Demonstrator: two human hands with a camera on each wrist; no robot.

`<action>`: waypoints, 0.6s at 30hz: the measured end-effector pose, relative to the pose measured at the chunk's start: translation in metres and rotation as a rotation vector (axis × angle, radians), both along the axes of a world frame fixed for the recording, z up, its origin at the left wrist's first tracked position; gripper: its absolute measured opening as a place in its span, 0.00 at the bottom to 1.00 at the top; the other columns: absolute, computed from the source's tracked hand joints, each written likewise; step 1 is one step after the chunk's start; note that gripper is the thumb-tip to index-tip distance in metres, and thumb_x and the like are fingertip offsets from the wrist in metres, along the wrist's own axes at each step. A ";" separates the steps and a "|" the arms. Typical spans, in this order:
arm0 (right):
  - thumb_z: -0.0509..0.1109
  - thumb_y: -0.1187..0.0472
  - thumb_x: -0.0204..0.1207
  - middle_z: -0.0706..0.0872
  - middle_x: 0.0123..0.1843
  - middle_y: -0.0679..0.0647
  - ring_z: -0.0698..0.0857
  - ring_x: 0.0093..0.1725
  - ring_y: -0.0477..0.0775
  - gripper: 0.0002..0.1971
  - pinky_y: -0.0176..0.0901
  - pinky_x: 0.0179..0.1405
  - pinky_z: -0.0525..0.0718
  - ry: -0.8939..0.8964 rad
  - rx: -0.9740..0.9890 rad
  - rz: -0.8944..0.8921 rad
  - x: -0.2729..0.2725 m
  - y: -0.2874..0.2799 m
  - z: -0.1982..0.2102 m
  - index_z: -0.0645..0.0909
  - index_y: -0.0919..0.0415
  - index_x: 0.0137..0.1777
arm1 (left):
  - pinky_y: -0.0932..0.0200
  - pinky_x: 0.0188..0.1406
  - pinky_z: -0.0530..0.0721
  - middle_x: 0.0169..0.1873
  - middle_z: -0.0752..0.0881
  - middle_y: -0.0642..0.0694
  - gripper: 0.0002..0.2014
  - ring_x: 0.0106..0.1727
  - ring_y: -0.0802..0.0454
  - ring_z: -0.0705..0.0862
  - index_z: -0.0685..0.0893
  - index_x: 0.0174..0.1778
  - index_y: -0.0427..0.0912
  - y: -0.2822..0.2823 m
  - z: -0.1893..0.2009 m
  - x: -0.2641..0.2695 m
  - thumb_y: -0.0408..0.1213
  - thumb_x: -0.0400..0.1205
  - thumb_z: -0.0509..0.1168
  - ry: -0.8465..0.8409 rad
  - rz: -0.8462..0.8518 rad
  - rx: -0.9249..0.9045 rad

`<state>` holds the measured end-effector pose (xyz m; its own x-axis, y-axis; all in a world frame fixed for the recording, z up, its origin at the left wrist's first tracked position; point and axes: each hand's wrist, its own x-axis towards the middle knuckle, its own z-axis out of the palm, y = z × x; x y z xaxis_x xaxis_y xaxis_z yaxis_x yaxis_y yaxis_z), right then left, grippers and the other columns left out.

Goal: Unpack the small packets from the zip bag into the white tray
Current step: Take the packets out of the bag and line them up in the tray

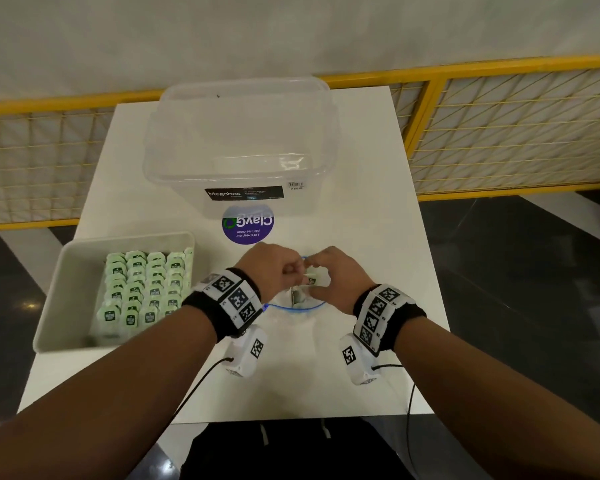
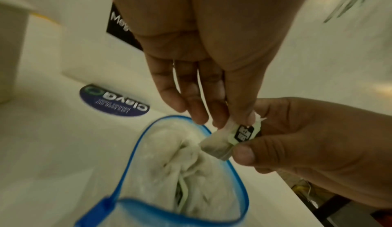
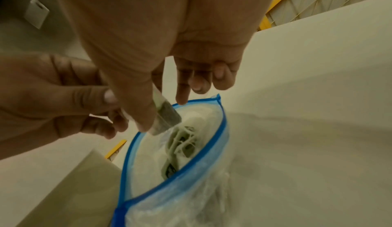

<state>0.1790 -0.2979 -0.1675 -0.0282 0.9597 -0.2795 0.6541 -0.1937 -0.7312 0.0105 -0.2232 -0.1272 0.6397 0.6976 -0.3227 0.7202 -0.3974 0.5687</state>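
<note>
Pinching, both hands: the left hand (image 1: pixel 272 268) and the right hand (image 1: pixel 336 277) meet just above the mouth of the zip bag (image 3: pixel 176 172), each with thumb and fingertips closed on the same small stack of packets (image 2: pixel 228 140).
Left hand: grips the stack's upper end, near the black printed tag (seen best from the left wrist).
Right hand: its thumb lies along the stack's side, and the other fingers hang loose over the bag's blue rim.
Zip bag: lies on the white worktop (image 1: pixel 361 209) between the wrists, mouth gaping, blue slider at the near end; more packets show inside, crumpled together.
White tray (image 1: pixel 66 271): stands at the left of the worktop, just beside the left forearm, already holding neat rows of green-tagged packets.
Other things: a clear storage tub (image 1: pixel 239 140) stands at the far side, with a round purple sticker (image 1: pixel 248 225) between it and the hands.
Handling: the packets look light, soft and limp, likely to fan apart or slip if held at one corner, so a flat pinch across the whole stack seems best. The thin bag film will probably lift with them unless one hand steadies the rim.
Progress: judging by the full rows in the tray and the few packets left in the bag, the job seems well along.
</note>
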 end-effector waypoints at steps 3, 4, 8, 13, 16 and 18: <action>0.77 0.59 0.71 0.77 0.47 0.44 0.75 0.42 0.44 0.08 0.32 0.43 0.71 0.029 0.056 -0.046 0.002 0.002 0.004 0.83 0.55 0.49 | 0.68 0.42 0.79 0.34 0.87 0.54 0.06 0.37 0.59 0.84 0.88 0.41 0.51 0.006 0.011 0.002 0.48 0.76 0.74 -0.062 0.029 0.006; 0.76 0.59 0.72 0.77 0.44 0.43 0.76 0.39 0.44 0.07 0.30 0.40 0.70 0.034 0.046 -0.078 0.004 0.002 0.004 0.81 0.53 0.46 | 0.67 0.43 0.80 0.35 0.88 0.54 0.05 0.38 0.60 0.84 0.88 0.42 0.52 0.008 0.009 0.002 0.48 0.76 0.73 -0.067 0.055 0.009; 0.73 0.60 0.71 0.77 0.31 0.48 0.75 0.33 0.52 0.07 0.37 0.31 0.72 0.046 -0.009 -0.131 0.007 0.001 0.006 0.76 0.57 0.38 | 0.61 0.53 0.82 0.43 0.89 0.54 0.06 0.39 0.58 0.82 0.89 0.50 0.51 0.011 -0.008 0.003 0.38 0.80 0.69 0.043 0.058 0.032; 0.69 0.58 0.75 0.76 0.31 0.50 0.73 0.32 0.53 0.10 0.41 0.29 0.70 0.030 -0.135 -0.124 0.002 0.000 -0.004 0.72 0.59 0.37 | 0.57 0.57 0.80 0.58 0.86 0.50 0.21 0.55 0.49 0.84 0.83 0.65 0.54 0.009 -0.026 0.006 0.39 0.76 0.73 0.245 -0.117 0.053; 0.68 0.56 0.76 0.78 0.34 0.53 0.74 0.33 0.54 0.10 0.44 0.31 0.71 0.022 -0.168 -0.159 0.001 0.000 -0.007 0.76 0.64 0.41 | 0.55 0.57 0.79 0.59 0.84 0.49 0.26 0.58 0.48 0.83 0.81 0.67 0.52 0.007 -0.030 0.010 0.49 0.72 0.76 0.321 -0.134 0.046; 0.67 0.56 0.77 0.78 0.34 0.54 0.74 0.34 0.55 0.11 0.44 0.31 0.71 0.015 -0.178 -0.166 0.000 0.000 -0.008 0.76 0.65 0.43 | 0.55 0.57 0.80 0.58 0.84 0.49 0.26 0.57 0.48 0.83 0.84 0.64 0.49 0.005 -0.033 0.010 0.53 0.72 0.75 0.338 -0.097 0.062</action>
